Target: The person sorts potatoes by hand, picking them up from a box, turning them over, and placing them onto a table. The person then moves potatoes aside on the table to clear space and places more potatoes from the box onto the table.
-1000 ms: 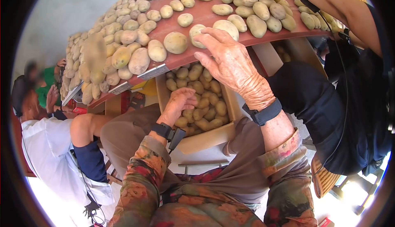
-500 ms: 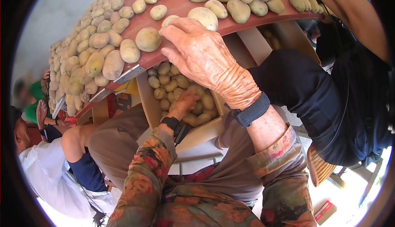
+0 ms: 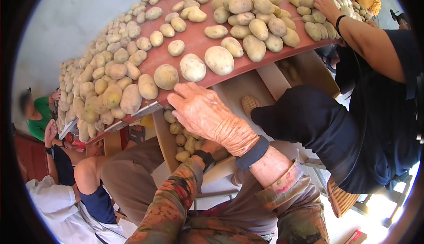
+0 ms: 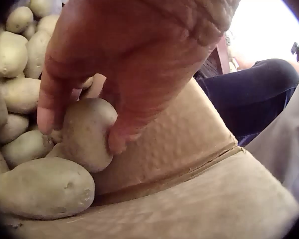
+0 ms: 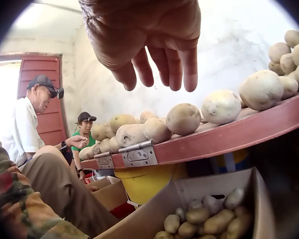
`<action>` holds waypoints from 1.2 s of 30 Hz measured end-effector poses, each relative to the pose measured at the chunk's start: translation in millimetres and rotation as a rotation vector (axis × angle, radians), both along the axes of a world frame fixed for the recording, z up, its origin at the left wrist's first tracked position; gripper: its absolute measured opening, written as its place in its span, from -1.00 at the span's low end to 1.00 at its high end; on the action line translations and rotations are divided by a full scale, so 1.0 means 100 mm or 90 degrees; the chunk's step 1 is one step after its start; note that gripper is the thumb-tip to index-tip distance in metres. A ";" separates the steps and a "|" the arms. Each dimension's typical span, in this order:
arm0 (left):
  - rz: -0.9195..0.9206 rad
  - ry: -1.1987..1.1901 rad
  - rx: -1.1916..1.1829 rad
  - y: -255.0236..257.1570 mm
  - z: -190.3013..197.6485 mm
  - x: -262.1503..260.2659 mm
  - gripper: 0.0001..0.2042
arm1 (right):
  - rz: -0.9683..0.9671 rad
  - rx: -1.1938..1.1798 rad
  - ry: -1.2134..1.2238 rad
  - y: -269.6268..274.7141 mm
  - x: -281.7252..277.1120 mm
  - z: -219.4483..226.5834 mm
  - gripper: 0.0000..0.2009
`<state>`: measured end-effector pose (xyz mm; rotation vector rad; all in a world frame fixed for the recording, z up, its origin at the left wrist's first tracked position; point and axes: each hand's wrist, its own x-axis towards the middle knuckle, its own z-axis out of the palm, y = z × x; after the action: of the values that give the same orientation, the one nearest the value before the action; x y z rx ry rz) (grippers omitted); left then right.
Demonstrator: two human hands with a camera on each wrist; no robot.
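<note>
My left hand is down inside a cardboard box, thumb and fingers pinching a potato near the box wall. A longer potato lies just beside it, with more potatoes heaped behind. In the head view my right hand hovers by the front edge of the red table, its fingers relaxed and nothing in them. Closest to it along that edge sit a round potato, a pale one and another large one. The right forearm hides part of the box.
Potatoes cover much of the table's left side; another pile is at the right. A person in dark clothes sits close on my right, with one in white on the left. Metal hinges line the table edge.
My left hand has gone from above the box down among its potatoes and toward its near side. The right hand has drawn back from a potato at the table edge, which stays there.
</note>
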<state>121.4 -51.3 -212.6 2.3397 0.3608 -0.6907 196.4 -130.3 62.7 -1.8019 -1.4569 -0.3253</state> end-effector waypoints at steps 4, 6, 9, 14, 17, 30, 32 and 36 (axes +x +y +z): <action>-0.009 0.001 0.008 -0.07 0.25 0.01 -0.60 | 0.021 -0.085 0.023 -0.02 -0.03 -0.04 -0.82; -0.003 -0.006 -0.009 -0.10 0.46 0.03 -0.60 | 0.021 -0.116 0.011 -0.01 -0.01 -0.11 -0.84; 0.035 -0.016 -0.074 -0.13 0.92 0.02 -0.59 | 0.018 -0.184 0.025 -0.02 0.01 -0.14 -0.85; 0.207 -0.027 -0.319 -0.09 1.73 -0.22 -0.58 | 0.016 -0.213 0.043 -0.05 0.05 -0.10 -0.79; 0.329 -0.154 -0.635 0.03 1.68 -0.42 -0.63 | 0.024 -0.189 0.059 -0.05 0.08 -0.07 -0.78; 0.512 -0.475 -0.737 0.53 2.34 -0.59 -0.65 | 0.153 -0.165 0.176 0.04 0.03 -0.06 -0.54; 0.511 -0.497 -0.724 0.54 2.37 -0.60 -0.67 | 0.152 -0.171 0.182 0.08 0.02 -0.06 -0.51; 0.496 -0.529 -0.719 0.58 2.35 -0.61 -0.65 | 0.146 -0.174 0.194 0.15 -0.04 0.00 -0.47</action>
<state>60.8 6.9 22.5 1.0718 0.3206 0.4152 192.5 -115.6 62.7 -1.7752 -1.5208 0.2660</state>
